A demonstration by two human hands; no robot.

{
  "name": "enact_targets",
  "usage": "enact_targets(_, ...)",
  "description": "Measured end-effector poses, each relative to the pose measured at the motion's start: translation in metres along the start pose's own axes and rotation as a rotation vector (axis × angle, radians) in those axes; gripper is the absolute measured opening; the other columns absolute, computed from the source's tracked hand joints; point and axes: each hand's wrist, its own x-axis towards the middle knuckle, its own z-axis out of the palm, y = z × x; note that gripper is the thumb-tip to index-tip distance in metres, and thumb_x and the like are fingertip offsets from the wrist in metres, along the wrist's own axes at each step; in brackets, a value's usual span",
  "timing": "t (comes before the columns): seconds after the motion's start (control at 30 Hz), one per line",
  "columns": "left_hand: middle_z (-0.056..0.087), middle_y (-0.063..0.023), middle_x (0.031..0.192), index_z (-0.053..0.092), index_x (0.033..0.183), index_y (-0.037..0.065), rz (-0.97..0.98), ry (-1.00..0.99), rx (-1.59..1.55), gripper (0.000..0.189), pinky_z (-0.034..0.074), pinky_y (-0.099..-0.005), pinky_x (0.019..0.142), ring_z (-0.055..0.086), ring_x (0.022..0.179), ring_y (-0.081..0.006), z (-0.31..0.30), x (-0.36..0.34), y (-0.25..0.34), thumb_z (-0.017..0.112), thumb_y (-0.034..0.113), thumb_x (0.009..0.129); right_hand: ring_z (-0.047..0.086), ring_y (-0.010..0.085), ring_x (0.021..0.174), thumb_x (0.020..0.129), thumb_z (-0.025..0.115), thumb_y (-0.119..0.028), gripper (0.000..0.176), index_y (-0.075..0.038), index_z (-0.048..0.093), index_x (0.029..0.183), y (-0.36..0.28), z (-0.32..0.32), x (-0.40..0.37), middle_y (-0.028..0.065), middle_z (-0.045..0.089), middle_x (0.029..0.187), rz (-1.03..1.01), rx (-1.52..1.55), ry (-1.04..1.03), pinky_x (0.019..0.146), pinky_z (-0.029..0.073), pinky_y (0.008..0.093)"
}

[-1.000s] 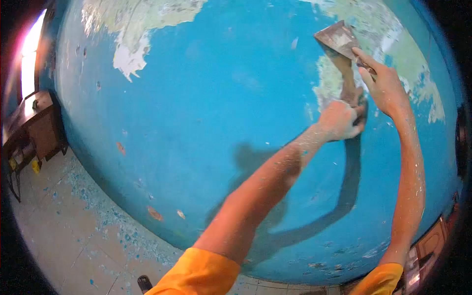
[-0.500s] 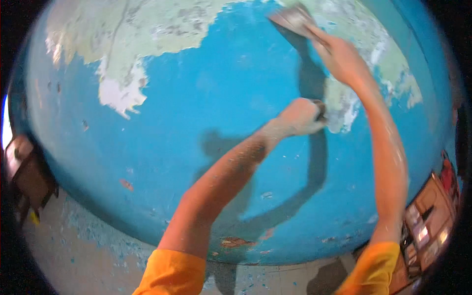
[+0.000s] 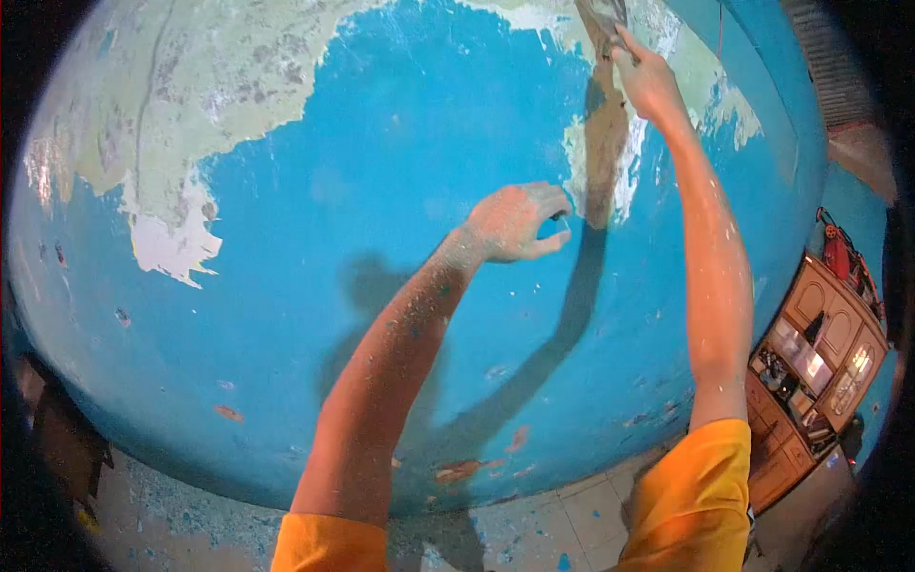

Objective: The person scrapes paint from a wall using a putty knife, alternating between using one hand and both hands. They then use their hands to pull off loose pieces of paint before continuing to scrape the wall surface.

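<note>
I'm grasping the scraper (image 3: pixel 611 16) in my right hand (image 3: pixel 650 86), its long axis running up and slightly left from my grip by the patchy wall (image 3: pixel 429 124), while I'm holding my left hand (image 3: pixel 515 221) half-open, lower and farther from it.

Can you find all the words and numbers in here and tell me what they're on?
There are none I can read.
Wall: paint and bare patches, no letters.
Scraper: no writing seen.
Sleeves: plain orange.
Cabinet: the things on its shelves are too small and blurred to tell.
</note>
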Motion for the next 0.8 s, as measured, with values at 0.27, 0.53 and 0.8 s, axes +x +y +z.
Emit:
enact_targets(0.27, 0.06, -0.0126, 0.101, 0.057, 0.104, 0.007, 0.01, 0.018, 0.026, 0.032, 0.049, -0.042, 0.081, 0.059, 0.096, -0.0321, 0.0, -0.004, 0.001, 0.063, 0.029, 0.082, 0.056, 0.0387, 0.113, 0.091, 0.048, -0.035, 0.05, -0.016, 0.048, 0.136, 0.017, -0.007, -0.038, 0.0243, 0.058, 0.121, 0.096, -0.038, -0.021, 0.097, 0.043, 0.0428)
enact_targets(0.53, 0.06, -0.0118, 0.103, 0.056, 0.106, 0.008, 0.021, 0.0, 0.007, 0.034, 0.05, -0.0417, 0.08, 0.059, 0.095, -0.0312, 0.002, -0.012, 0.0, 0.063, 0.029, 0.081, 0.032, 0.0113, 0.039, 0.095, 0.049, -0.03, 0.048, -0.018, 0.045, 0.141, 0.022, 0.003, -0.007, 0.0014, 0.042, 0.055, 0.363, 0.357, 0.098, 0.035, 0.027, 0.0312)
enact_targets(0.8, 0.061, -0.0113, 0.105, 0.057, 0.106, 0.008, 0.04, 0.007, 0.012, 0.034, 0.05, -0.0427, 0.081, 0.06, 0.097, -0.0313, 0.004, -0.01, -0.004, 0.062, 0.029, 0.081, 0.057, 0.0292, 0.05, 0.081, 0.058, -0.026, 0.047, -0.003, 0.054, 0.122, 0.14, 0.001, 0.113, 0.0159, 0.062, 0.064, 0.268, -0.209, -0.053, 0.051, 0.048, 0.0411)
